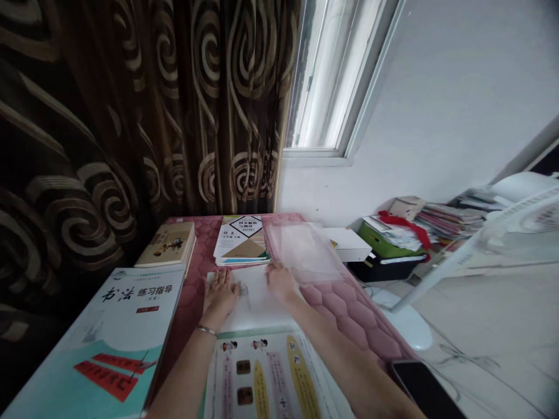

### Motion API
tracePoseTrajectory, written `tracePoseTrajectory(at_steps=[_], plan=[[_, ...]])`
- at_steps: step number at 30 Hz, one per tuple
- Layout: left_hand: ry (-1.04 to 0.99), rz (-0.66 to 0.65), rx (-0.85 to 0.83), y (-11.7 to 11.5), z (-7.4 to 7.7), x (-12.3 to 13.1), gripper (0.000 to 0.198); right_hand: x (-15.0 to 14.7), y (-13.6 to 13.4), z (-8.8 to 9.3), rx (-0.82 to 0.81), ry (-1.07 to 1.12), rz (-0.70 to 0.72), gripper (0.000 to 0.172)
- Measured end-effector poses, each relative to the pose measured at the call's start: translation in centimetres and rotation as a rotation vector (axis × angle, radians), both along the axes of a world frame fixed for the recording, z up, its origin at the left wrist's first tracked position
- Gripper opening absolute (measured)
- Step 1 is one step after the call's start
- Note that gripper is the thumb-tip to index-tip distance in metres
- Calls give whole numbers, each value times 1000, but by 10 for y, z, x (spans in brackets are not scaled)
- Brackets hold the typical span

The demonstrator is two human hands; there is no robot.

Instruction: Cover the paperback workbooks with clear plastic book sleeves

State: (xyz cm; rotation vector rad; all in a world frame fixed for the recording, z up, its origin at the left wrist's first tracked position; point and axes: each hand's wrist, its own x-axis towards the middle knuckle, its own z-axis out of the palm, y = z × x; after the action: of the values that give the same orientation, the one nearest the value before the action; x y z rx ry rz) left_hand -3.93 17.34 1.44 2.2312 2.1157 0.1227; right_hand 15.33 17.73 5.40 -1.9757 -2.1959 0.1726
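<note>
My left hand (pixel 219 293) lies flat with fingers spread on a white sheet of paper (pixel 257 299) on the pink quilted table (pixel 340 305); a thin bracelet circles that wrist. My right hand (pixel 279 280) rests on the same sheet at its far right, fingers curled at the edge of a clear plastic folder (pixel 303 250). Just beyond the hands lies a stack of workbooks (pixel 242 238). An open illustrated book (pixel 266 378) lies under my forearms.
A teal calligraphy practice book (pixel 113 337) lies at the left, a tan book (pixel 168 243) behind it. A dark phone (pixel 425 387) sits at the table's right edge. A white fan (pixel 502 233), a green box (pixel 379 241) and piled books (pixel 449 220) stand right. Patterned curtain behind.
</note>
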Motion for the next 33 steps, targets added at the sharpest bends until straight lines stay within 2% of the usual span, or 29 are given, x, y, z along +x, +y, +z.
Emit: tracePoseTrajectory(at_steps=[3,6,9,14,17,20,26,29,31,33], plan=[[9,-11,-18,0,2,1,58,-54,-4,-7,0,46,214,47],[4,-16,-27,0,2,-1,57,-75,-4,-17,-44,82,291,58],[-16,-9,-16,1,0,-3,59,-51,-2,-23,-60,54,214,57],[-34,9,-8,2,-4,-1,61,27,-1,-23,-93,-22,22,54],[-34,12,-10,2,-3,0,60,49,-1,-24,-108,-45,-53,55],[-44,65,-22,1,-2,-5,62,49,0,-26,-117,-58,-73,56],[-83,274,15,-6,-1,-26,56,41,-4,-24,-109,-57,-85,56],[-42,311,67,-9,3,-22,56,39,-4,-20,-128,-45,-98,56],[-18,263,85,-8,7,-14,55,37,-2,-17,-144,-34,-108,57],[-12,122,69,-5,11,-5,53,35,-1,-13,-154,-20,-109,56]])
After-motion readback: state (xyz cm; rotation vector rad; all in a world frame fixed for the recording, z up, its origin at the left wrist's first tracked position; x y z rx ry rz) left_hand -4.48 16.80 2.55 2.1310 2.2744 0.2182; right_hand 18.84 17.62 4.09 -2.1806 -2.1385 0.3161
